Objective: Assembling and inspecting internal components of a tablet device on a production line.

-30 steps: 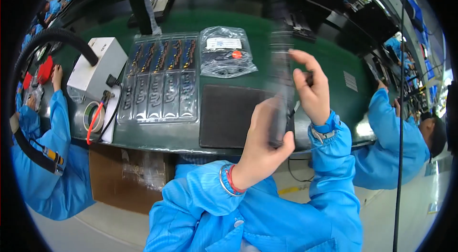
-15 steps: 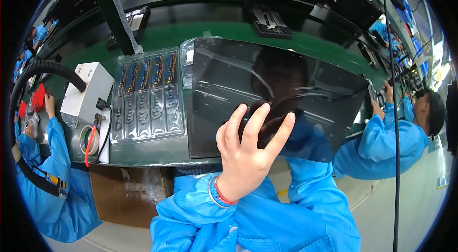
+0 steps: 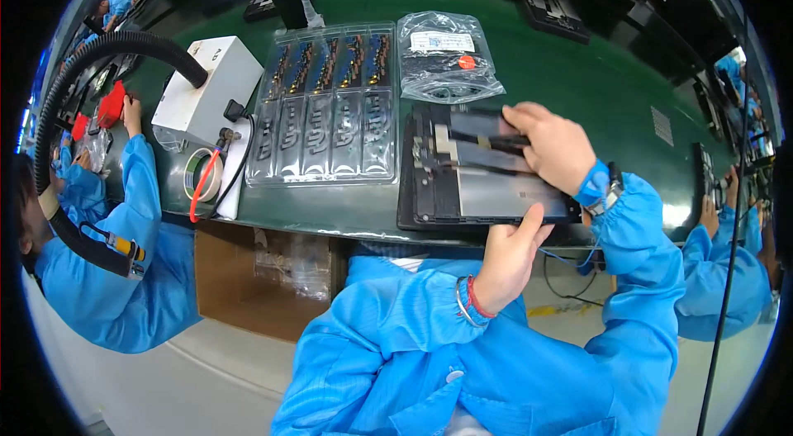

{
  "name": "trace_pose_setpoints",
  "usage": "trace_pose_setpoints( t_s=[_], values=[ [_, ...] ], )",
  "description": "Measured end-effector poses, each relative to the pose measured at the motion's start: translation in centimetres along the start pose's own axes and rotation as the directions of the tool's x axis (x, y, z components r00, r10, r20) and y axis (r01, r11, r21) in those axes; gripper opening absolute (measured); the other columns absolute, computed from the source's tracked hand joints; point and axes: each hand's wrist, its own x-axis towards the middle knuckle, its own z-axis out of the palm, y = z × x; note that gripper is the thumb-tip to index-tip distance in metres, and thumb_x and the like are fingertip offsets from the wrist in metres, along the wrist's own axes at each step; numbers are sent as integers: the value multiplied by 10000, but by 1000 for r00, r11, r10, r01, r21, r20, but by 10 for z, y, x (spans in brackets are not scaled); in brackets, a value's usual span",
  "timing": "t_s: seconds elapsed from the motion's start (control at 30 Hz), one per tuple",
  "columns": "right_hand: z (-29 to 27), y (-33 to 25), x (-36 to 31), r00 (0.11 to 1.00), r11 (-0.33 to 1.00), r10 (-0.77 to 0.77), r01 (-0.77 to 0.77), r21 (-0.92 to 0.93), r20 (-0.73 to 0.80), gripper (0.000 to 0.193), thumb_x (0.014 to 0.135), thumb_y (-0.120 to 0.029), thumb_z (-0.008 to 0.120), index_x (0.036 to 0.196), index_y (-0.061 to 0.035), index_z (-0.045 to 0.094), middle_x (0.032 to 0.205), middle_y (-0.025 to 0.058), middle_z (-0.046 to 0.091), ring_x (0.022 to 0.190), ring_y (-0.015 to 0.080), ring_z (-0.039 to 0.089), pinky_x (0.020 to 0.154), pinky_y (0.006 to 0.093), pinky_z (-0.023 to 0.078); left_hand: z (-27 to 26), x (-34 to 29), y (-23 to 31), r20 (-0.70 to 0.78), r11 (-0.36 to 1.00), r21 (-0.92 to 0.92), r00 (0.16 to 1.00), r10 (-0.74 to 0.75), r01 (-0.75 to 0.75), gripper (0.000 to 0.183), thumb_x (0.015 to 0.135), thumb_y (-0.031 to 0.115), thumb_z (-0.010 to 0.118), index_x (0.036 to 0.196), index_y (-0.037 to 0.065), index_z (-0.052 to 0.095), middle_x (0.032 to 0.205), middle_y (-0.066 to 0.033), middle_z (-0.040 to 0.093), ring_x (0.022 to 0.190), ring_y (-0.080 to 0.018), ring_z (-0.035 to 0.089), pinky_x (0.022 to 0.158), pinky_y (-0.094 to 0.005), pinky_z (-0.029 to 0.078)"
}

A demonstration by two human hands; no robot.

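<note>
An opened tablet (image 3: pixel 504 191) lies at the bench's near edge, its inner side up, showing a grey battery area and dark parts. It overlaps a black panel beneath, whose rim shows at its left. My left hand (image 3: pixel 505 264) is closed on the tablet's near edge, thumb on top, fingers partly hidden. My right hand (image 3: pixel 555 149) is over the tablet's right part, fingers closed around a dark, thin, blurred piece I cannot make out. Beyond the tablet rests a clear plastic bag (image 3: pixel 446 56) with a white label and a round orange sticker.
Left of the tablet sits a clear blister tray (image 3: pixel 322 173) of small circuit parts. Farther left are a white box (image 3: pixel 211 97) with a black hose and a tape roll (image 3: pixel 201 176). A cardboard box (image 3: pixel 256 291) is below the bench edge. Co-workers sit at both sides.
The glossy black screen side no longer faces me; the tablet's inner side shows now. My left hand moved from the screen's face to the near edge. My right hand came into view.
</note>
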Motion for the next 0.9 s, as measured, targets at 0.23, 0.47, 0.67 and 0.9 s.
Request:
trace_pose_setpoints(
  t_s=[0.23,0.47,0.67,0.9],
  values=[
    [43,-5,-14,986,987,156,-158,-33,-61,486,690,-37,580,1172,-75,534,1151,97,521,856,303,611,707,378,518,-24,-34,55,6,878,140,886,-463,458,310,889,73,540,1197,49,512,1160,-77,554,1084,-168,511,982,-357,365],
    [18,37,-82,842,856,504,-458,241,-191,454,763,-41,571,1210,-15,496,1009,152,511,815,306,581,709,369,480,-49,-57,147,442,-610,750,880,174,-256,502,734,84,672,1190,-22,493,1080,-162,545,926,-325,545,798,-371,446],
    [50,25,-125,836,767,545,-466,442,-64,463,830,-118,593,1251,30,467,975,142,533,894,264,546,809,320,429,-66,-40,129,319,-476,863,914,250,-171,434,731,67,692,1127,-26,541,947,-134,546,799,-284,542,712,-355,458],
    [39,37,-139,683,-169,699,-134,976,215,462,905,-132,473,1343,-27,369,909,38,635,447,-8,420,338,144,276,-52,-32,120,327,-205,941,880,344,-269,403,716,24,698,1100,-5,578,948,-120,572,753,-238,568,678,-314,477]
  ],
)
